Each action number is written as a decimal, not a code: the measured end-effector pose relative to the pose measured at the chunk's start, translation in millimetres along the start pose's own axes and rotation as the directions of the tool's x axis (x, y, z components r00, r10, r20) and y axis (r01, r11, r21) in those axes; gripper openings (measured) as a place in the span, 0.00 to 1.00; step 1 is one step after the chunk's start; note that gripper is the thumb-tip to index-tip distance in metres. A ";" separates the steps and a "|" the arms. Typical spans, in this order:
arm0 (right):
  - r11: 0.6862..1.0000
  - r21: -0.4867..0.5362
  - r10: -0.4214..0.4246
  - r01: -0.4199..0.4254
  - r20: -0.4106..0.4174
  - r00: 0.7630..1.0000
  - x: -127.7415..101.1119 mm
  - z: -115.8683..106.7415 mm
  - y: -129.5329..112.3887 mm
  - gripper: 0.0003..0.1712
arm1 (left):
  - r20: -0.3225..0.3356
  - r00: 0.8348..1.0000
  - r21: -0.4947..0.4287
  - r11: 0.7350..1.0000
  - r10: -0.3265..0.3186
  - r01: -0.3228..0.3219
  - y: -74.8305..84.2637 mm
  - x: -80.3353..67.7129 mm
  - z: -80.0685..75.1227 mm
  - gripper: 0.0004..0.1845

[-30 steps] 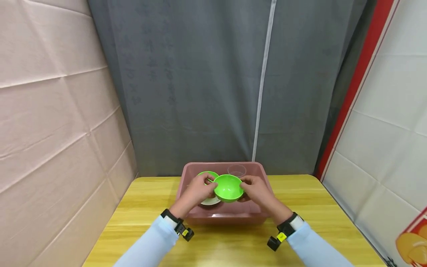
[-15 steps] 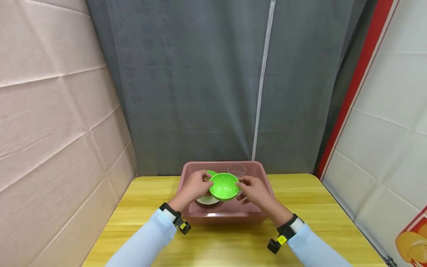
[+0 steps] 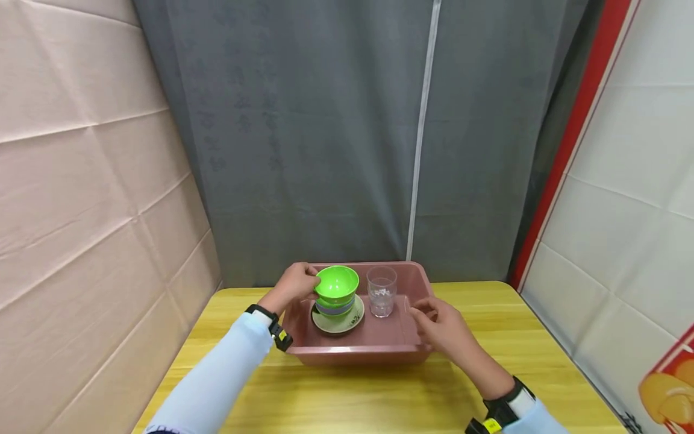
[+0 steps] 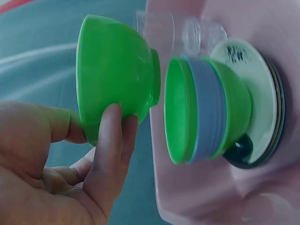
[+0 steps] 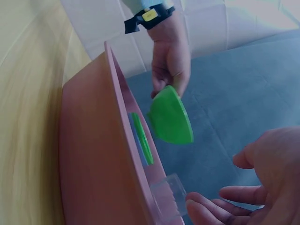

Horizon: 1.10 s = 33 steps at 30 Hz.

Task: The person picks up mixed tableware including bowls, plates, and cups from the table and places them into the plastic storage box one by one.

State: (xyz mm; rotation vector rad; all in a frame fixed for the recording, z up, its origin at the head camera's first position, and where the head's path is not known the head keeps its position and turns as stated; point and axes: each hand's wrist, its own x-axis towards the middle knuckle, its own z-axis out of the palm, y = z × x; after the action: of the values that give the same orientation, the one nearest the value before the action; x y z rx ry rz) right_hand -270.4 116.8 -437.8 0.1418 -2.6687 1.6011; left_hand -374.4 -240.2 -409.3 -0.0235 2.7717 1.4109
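My left hand (image 3: 295, 284) pinches the rim of a green bowl (image 4: 112, 70) between thumb and fingers. The bowl is upright, just above a nested stack of bowls (image 4: 206, 112), green with a blue-grey one between. A gap shows between the bowl's foot and the stack in the left wrist view. Beneath the stack lie plates (image 3: 351, 320), the top one pale with a dark pattern. All stand in a pink basin (image 3: 363, 355). At the basin's right side, my right hand (image 3: 441, 328) holds nothing, its fingers loosely bent.
A clear drinking glass (image 3: 382, 292) stands in the basin, right of the plates. The basin sits on a yellow wooden table (image 3: 477, 313), close to a grey curtain (image 3: 303, 150). Light walls rise on both sides.
My right hand has let go of the green bowl and moved right. My left hand has carried the bowl left and over the stack, leaving the glass in plain sight.
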 end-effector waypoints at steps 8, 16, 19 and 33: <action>1.000 -0.023 -0.009 0.008 -0.031 0.999 -11.0 -14.7 6.9 0.23 | -0.025 0.998 0.089 0.994 -0.066 0.068 -11.3 23.4 -4.4 0.12; 0.999 0.010 0.039 -0.039 -0.017 0.999 -15.2 -18.0 10.5 0.22 | -0.024 0.999 0.184 0.982 -0.034 0.038 -16.2 33.7 1.9 0.10; 0.999 0.030 0.044 -0.044 -0.009 0.999 -15.5 -19.1 11.9 0.23 | -0.008 0.999 0.235 0.971 -0.035 0.036 -16.0 35.8 5.9 0.07; 0.997 0.058 0.055 -0.054 -0.015 0.998 -15.8 -22.5 15.2 0.20 | 0.035 0.998 0.344 0.938 -0.053 0.038 -15.6 43.5 16.1 0.22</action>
State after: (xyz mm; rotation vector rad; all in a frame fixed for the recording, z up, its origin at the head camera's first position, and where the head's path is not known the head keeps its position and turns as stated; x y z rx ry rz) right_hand -256.6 144.8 -441.7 0.0569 -2.6385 1.6874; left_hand -417.1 -236.3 -433.0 -0.0471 2.9154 0.8880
